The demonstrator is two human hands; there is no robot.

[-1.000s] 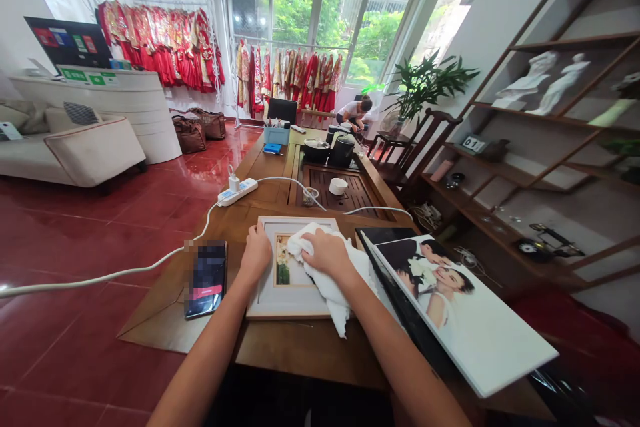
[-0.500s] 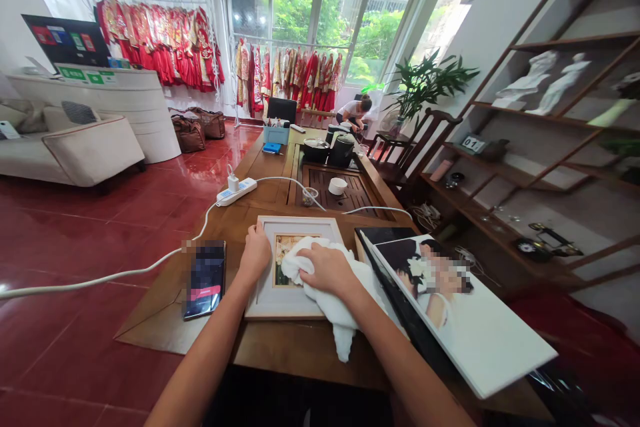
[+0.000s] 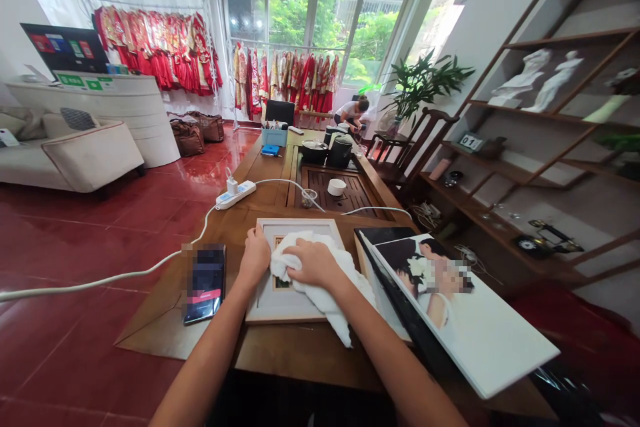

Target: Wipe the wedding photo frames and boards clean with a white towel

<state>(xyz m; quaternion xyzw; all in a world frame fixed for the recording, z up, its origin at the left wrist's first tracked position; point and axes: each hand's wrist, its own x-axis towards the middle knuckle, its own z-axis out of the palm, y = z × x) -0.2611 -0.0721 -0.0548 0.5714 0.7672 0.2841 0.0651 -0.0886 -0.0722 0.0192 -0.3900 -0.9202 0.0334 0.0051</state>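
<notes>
A light-coloured picture frame point(image 3: 293, 317) lies flat on the wooden table in front of me. My left hand point(image 3: 257, 255) grips the frame's left side, fingers closed over its edge. Bunched under my right hand point(image 3: 314, 263) is a white cloth point(image 3: 345, 280), pressed onto the frame's face. The cloth hides most of the small picture in the middle, and one end trails over the frame's lower right edge. My right fingers are closed on the cloth.
Left of the frame lies a phone point(image 3: 205, 285). On the right, a large photo print point(image 3: 495, 333) rests on a black board point(image 3: 383, 235). Behind are a power strip point(image 3: 236, 194) with a white cable, a tea tray point(image 3: 320, 185) and a white cup point(image 3: 337, 187). A person point(image 3: 355, 110) sits beyond the table.
My right hand has slid a little to the left across the frame with the cloth, and the trailing end has drawn up slightly. My left hand keeps its hold.
</notes>
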